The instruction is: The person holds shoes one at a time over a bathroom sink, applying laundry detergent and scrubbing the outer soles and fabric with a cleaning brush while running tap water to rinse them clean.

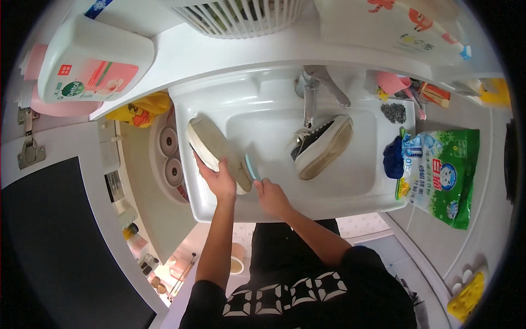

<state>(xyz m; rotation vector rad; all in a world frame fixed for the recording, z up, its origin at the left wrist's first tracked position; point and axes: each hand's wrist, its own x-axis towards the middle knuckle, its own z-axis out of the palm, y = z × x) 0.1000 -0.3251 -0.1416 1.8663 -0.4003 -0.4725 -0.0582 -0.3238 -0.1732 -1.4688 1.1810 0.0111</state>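
My left hand (220, 177) grips a shoe (213, 148) by its side, its pale sole turned up, over the left part of the white sink (271, 197). With my right hand (272, 198) I hold a light-blue brush (251, 166) by its handle, its head against the sole near the lower end of the shoe. A second shoe, a dark sneaker (324, 147) with white laces and a beige sole, lies tilted on its side in the basin under the metal faucet (310, 96).
A green detergent bag (448, 177), a dark blue cloth (393, 158) and a steel wool pad (393, 113) lie at the right. Above the sink is a shelf edge (246, 57) with a Dettol bottle (96, 66) and a white plastic basket (242, 18). A cabinet door (61, 230) stands open at left.
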